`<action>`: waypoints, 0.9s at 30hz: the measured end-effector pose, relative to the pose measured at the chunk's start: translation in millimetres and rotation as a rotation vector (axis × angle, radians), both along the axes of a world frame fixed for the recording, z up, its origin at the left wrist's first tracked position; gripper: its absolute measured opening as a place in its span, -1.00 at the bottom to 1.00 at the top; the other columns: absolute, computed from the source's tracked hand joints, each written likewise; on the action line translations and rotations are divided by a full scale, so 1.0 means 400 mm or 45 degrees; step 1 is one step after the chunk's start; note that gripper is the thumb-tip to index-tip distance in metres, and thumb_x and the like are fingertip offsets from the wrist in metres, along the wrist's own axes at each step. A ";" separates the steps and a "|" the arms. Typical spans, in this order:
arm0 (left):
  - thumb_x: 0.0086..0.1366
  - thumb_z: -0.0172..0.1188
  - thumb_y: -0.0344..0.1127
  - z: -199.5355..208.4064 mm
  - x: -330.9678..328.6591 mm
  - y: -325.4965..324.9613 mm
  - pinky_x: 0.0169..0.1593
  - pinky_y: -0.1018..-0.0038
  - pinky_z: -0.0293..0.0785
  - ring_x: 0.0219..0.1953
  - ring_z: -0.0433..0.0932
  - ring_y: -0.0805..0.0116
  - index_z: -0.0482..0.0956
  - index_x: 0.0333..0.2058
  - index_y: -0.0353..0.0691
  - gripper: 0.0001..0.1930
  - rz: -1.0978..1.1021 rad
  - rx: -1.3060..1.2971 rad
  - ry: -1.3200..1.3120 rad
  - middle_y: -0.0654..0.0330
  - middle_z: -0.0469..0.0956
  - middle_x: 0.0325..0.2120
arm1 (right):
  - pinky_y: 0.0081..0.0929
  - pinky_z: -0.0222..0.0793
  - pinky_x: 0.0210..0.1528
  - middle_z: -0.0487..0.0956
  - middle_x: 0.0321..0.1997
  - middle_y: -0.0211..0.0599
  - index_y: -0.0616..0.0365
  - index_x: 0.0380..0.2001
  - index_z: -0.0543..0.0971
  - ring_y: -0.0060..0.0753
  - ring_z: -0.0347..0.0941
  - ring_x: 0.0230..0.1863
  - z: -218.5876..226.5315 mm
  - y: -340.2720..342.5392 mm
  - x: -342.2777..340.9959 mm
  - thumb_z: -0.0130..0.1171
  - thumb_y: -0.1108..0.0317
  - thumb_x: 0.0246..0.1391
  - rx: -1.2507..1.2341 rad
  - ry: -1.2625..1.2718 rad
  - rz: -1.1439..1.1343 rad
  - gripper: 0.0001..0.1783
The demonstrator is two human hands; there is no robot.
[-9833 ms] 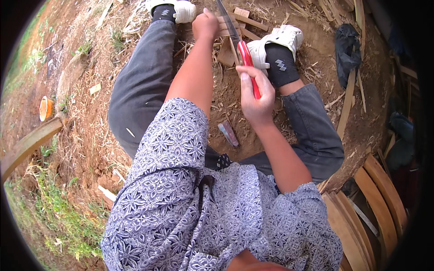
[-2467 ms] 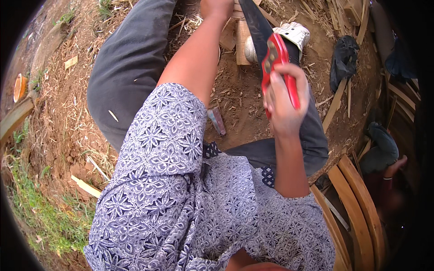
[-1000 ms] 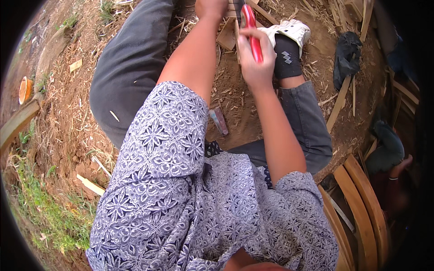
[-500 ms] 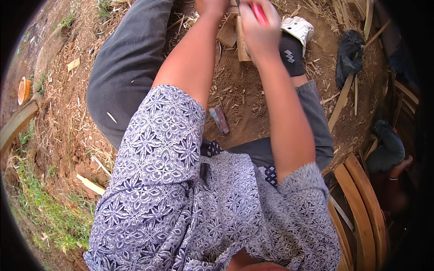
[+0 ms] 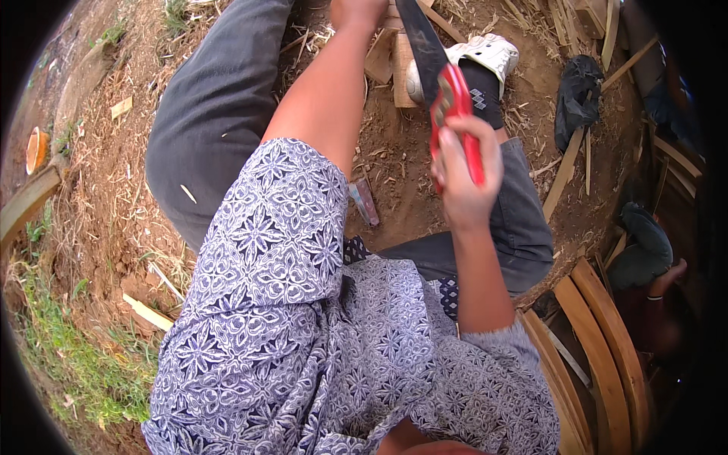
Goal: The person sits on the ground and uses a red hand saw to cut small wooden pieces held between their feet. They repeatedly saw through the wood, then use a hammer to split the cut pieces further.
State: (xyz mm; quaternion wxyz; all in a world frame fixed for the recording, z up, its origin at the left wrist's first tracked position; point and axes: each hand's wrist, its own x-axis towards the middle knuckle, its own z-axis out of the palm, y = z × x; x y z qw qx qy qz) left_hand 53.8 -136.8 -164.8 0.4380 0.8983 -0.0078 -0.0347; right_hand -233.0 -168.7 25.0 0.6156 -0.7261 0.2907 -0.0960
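My right hand (image 5: 472,176) is wrapped round the red handle of a hand saw (image 5: 426,49). The saw's dark blade runs up and slightly left, out of the top edge. Beneath the blade is a wooden block (image 5: 403,70), but where the teeth meet wood is out of view. At the top edge my left hand (image 5: 356,12) is beside that wood. Its fingers are cut off by the picture's edge, so what it grips is hidden. A small reddish, worn block (image 5: 364,202) lies on the soil between my legs.
A white clog (image 5: 493,54) on my right foot is close to the saw. Curved wooden pieces (image 5: 599,334) are stacked at lower right. A black plastic bag (image 5: 578,102) lies by wood strips. Another person's hand (image 5: 669,277) shows at far right. Wood shavings litter the soil.
My right hand has pulled the saw back toward my body, baring more of the blade. My left hand stays in about the same place.
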 end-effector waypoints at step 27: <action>0.55 -0.24 0.03 0.001 0.009 -0.016 -0.03 -0.07 0.56 -0.17 0.68 -0.27 0.75 -0.34 -0.30 -0.37 0.029 0.025 0.032 -0.22 0.69 -0.31 | -0.72 0.24 -0.56 0.50 -0.41 -0.50 0.10 -0.13 0.57 -0.78 0.31 -0.59 0.052 -0.021 -0.067 0.20 0.52 0.29 0.203 -0.094 -0.015 -0.87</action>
